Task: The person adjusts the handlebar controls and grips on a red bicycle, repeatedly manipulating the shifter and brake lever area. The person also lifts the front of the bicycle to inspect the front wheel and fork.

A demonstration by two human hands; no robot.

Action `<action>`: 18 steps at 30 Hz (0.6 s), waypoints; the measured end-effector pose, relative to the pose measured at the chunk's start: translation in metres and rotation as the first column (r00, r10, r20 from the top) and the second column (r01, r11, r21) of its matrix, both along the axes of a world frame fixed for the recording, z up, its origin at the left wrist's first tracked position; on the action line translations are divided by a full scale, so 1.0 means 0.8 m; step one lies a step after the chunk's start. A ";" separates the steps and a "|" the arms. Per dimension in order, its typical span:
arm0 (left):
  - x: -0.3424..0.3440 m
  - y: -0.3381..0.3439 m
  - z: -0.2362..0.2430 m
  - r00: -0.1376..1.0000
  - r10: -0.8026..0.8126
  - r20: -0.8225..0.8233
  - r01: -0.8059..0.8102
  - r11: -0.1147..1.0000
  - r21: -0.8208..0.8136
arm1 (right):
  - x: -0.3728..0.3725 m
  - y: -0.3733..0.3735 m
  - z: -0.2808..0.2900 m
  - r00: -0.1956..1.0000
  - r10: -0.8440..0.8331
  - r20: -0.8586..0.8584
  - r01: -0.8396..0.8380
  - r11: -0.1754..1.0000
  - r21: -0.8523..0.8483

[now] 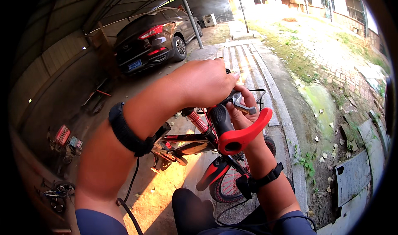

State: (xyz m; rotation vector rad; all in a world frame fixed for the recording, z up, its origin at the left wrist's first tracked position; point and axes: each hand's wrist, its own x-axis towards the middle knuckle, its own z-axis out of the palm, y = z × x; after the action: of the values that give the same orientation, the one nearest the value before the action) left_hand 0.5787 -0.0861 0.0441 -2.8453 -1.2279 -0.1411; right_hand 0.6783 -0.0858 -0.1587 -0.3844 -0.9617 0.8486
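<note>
In front of me stands a bicycle with a dark frame (188, 148). Its black handlebar grip (220, 120) ends in a curved red bar end (244, 136). My right hand (242, 115) comes from below and pinches the silver brake lever (239, 102) between thumb and fingers. Reaching across from the left, my left hand (215, 81) is closed over the handlebar just beyond the lever. Its thumb points toward the right fingers; the other fingers and whatever they grip are hidden behind the hand. Below the bar end are a red and black mudguard (212, 173) and a red-spoked wheel (232, 185).
A dark car (153, 40) is parked under the metal roof, beside a grey post (190, 17). Small wheeled toys (64, 137) stand at the left. Stone slabs (352, 179) lie at the right edge. Cables run from the black straps on both my arms.
</note>
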 end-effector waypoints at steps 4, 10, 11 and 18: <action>0.001 -0.011 0.010 0.987 -0.109 -0.116 0.114 0.993 0.038 | -0.002 -0.004 0.004 1.000 0.016 -0.018 -0.016 0.999 -0.033; -0.005 -0.001 -0.005 0.999 -0.045 -0.001 0.045 0.998 0.037 | 0.001 -0.012 0.009 0.999 0.016 0.044 -0.012 0.997 -0.081; -0.007 0.004 -0.009 0.999 -0.021 0.028 0.020 0.999 0.037 | 0.001 -0.012 0.009 0.999 0.003 0.053 0.001 0.997 -0.082; -0.018 0.017 -0.018 0.989 -0.143 0.044 0.138 0.986 0.096 | -0.004 -0.007 0.005 0.999 -0.013 0.033 0.014 0.999 -0.042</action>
State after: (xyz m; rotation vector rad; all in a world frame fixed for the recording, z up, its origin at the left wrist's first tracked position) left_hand 0.5641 -0.0728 0.0295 -2.8626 -0.9998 -0.2692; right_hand 0.6751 -0.0910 -0.1550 -0.4416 -0.9718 0.8536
